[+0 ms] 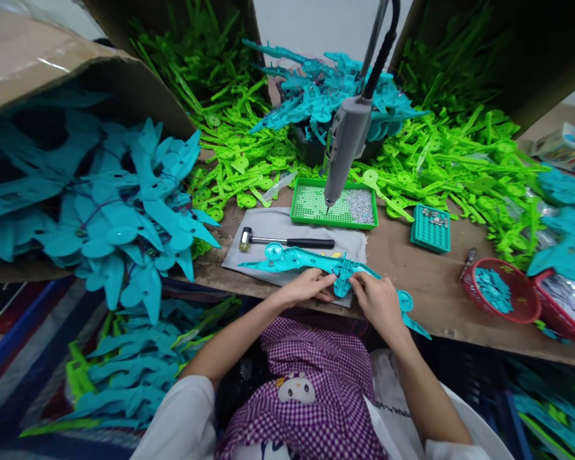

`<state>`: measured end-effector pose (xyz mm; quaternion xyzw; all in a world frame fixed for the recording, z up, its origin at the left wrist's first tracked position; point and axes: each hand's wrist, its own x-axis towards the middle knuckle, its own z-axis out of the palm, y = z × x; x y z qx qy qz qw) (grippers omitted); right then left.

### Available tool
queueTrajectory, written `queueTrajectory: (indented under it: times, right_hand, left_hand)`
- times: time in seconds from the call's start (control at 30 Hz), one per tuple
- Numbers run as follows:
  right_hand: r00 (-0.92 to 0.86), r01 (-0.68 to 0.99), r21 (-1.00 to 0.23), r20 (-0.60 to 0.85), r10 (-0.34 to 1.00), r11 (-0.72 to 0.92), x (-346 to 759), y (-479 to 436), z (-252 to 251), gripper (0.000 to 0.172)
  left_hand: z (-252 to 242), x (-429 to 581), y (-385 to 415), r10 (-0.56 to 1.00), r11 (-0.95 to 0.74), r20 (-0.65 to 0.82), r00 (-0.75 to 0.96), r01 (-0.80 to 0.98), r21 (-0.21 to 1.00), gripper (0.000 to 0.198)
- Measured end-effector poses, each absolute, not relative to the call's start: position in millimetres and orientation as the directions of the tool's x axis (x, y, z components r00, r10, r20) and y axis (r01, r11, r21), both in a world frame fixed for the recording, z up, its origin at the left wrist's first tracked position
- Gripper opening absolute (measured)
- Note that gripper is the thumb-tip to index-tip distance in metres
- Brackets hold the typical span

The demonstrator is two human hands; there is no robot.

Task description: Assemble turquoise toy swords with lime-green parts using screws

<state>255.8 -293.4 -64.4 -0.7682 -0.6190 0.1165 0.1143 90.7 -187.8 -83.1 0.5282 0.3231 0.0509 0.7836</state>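
Note:
A long turquoise plastic part (301, 257) lies across the near edge of the workbench, its middle crosspiece between my hands. From the left, my left hand (311, 285) has its fingers closed at that crosspiece. On the other side my right hand (374, 295) pinches at the same spot, thumb and fingertips together. Whether a small piece sits between the fingertips is too small to make out. Just beyond the part, a hammer (292, 242) with a black handle rests on a grey cloth (234, 252). Above hangs a grey electric screwdriver (347, 140), its bit pointing down.
A green tray (334, 220) of small metal pieces sits under the screwdriver. To its right are a teal tray (430, 233) and a red basket (531, 305) with turquoise pieces. Lime-green parts (234, 160) heap at the back. Turquoise parts (124, 185) spill from a box at left.

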Motion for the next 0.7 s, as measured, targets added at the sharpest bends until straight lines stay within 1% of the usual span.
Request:
queueTrajectory:
  times: [0.07, 0.1, 0.13, 0.2, 0.23, 0.27, 0.33, 0.37, 0.4, 0.47, 0.53, 0.57, 0.6, 0.63, 0.7]
  right_hand:
    - [0.188, 0.942, -0.266, -0.083, 0.979, -0.203, 257, -290, -65, 0.03]
    - [0.178, 0.952, -0.236, -0.105, 0.979, -0.198, 257, -289, -65, 0.03]
    - [0.168, 0.96, -0.207, -0.123, 0.978, -0.191, 257, -288, -64, 0.031]
    - [0.145, 0.972, -0.165, -0.148, 0.978, -0.169, 256, -285, -60, 0.031]
    - [0.127, 0.977, -0.152, -0.156, 0.98, -0.151, 255, -282, -57, 0.031]
    - [0.104, 0.981, -0.143, -0.164, 0.981, -0.128, 254, -279, -54, 0.03]
    - [0.063, 0.986, -0.143, -0.18, 0.982, -0.089, 253, -270, -48, 0.029]
    - [0.054, 0.983, -0.162, -0.188, 0.981, -0.085, 255, -266, -46, 0.027]
    - [0.048, 0.974, -0.207, -0.199, 0.979, -0.089, 258, -263, -44, 0.024]
    - [0.025, 0.92, -0.378, -0.214, 0.977, -0.107, 268, -261, -44, 0.02]
    - [0.014, 0.815, -0.568, -0.178, 0.984, -0.114, 281, -266, -48, 0.026]
    - [0.019, 0.766, -0.634, -0.14, 0.99, -0.104, 287, -271, -51, 0.029]
    - [0.029, 0.735, -0.672, -0.096, 0.995, -0.086, 291, -277, -55, 0.029]
    - [0.043, 0.725, -0.685, -0.05, 0.998, -0.066, 294, -283, -59, 0.027]
    - [0.044, 0.747, -0.664, 0.017, 0.999, -0.021, 294, -294, -67, 0.023]
  left_hand:
    - [-74, 82, -178, 0.399, 0.171, -0.434, 0.808, 0.399, 0.901, 0.045]
    - [-70, 79, -173, 0.44, 0.005, -0.374, 0.817, 0.414, 0.91, 0.041]
    - [-67, 78, -169, 0.503, -0.159, -0.279, 0.818, 0.405, 0.9, 0.035]
    - [-64, 80, -164, 0.601, -0.414, -0.066, 0.796, 0.382, 0.826, 0.024]
    - [-64, 82, -162, 0.613, -0.494, 0.005, 0.79, 0.379, 0.783, 0.023]
    - [-66, 86, -160, 0.602, -0.546, 0.038, 0.798, 0.376, 0.749, 0.022]
    - [-72, 91, -157, 0.551, -0.586, 0.038, 0.834, 0.354, 0.729, 0.013]
    - [-75, 93, -156, 0.536, -0.583, 0.033, 0.844, 0.341, 0.737, 0.009]
    - [-77, 94, -155, 0.537, -0.567, 0.032, 0.843, 0.333, 0.753, 0.009]
    - [-80, 93, -152, 0.583, -0.505, 0.033, 0.812, 0.331, 0.797, 0.011]
    - [-82, 91, -149, 0.644, -0.435, 0.033, 0.764, 0.33, 0.838, 0.012]
    - [-82, 90, -149, 0.667, -0.41, 0.033, 0.744, 0.329, 0.851, 0.012]
    - [-82, 90, -148, 0.684, -0.395, 0.035, 0.729, 0.33, 0.857, 0.011]
    - [-82, 90, -148, 0.698, -0.39, 0.04, 0.715, 0.333, 0.859, 0.01]
    - [-83, 91, -148, 0.718, -0.387, 0.042, 0.695, 0.349, 0.854, 0.01]
